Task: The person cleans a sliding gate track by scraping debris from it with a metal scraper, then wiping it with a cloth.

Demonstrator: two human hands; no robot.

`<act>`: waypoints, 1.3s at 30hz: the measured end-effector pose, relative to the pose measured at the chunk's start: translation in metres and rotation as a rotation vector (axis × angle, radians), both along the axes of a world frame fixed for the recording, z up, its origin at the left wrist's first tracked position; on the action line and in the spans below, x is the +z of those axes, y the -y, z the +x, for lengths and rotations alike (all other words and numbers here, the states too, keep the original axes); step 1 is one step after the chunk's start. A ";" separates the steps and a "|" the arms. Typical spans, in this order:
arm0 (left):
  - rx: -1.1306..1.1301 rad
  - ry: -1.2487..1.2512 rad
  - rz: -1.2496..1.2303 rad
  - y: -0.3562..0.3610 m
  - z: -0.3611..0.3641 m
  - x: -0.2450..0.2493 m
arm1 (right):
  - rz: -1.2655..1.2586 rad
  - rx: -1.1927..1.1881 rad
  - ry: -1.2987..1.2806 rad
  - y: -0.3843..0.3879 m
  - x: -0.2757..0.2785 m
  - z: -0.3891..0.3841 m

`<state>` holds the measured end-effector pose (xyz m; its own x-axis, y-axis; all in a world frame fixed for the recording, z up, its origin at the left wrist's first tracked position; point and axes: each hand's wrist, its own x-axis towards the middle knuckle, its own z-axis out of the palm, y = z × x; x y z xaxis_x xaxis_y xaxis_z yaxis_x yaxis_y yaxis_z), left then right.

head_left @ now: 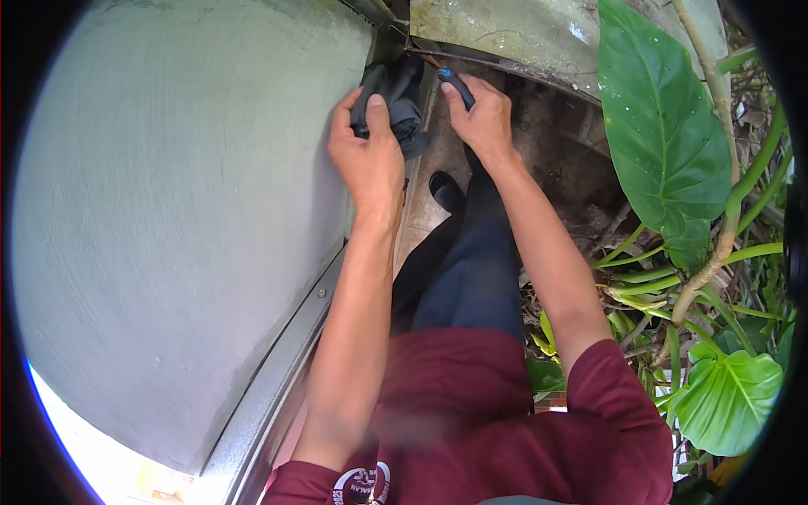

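Note:
My left hand (pixel 368 156) is closed around a dark grey and black object (pixel 404 116) with loose, cloth-like folds. Its exact kind cannot be made out. My right hand (pixel 486 119) grips a screwdriver-like tool by its black and blue handle (pixel 459 89). A thin shaft runs from that handle up and left toward the corner where the wall and the metal panel meet. The tip of the shaft is hard to see there. Both hands are raised at about the same height, a short gap apart.
A large grey-green curved surface (pixel 185 210) fills the left side, with a bolted metal frame (pixel 290 362) along its edge. A stained panel (pixel 513 34) juts out at the top. Big leaves (pixel 665 126) and stems crowd the right. My shoe (pixel 447 192) stands on the floor below.

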<state>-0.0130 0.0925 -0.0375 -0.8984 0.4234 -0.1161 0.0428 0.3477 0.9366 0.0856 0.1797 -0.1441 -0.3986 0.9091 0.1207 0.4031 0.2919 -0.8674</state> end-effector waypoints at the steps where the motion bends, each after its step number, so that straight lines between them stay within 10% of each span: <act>1: -0.005 0.053 -0.030 -0.002 -0.001 -0.002 | -0.027 -0.007 0.011 0.001 0.006 -0.001; 39: -0.486 0.349 -0.138 -0.031 0.003 -0.064 | 0.054 0.070 -0.102 -0.010 0.006 -0.002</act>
<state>-0.0100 0.1233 -0.1015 -0.5052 0.7353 -0.4518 -0.0742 0.4846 0.8716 0.0839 0.1899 -0.1378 -0.4435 0.8708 0.2123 0.2907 0.3638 -0.8850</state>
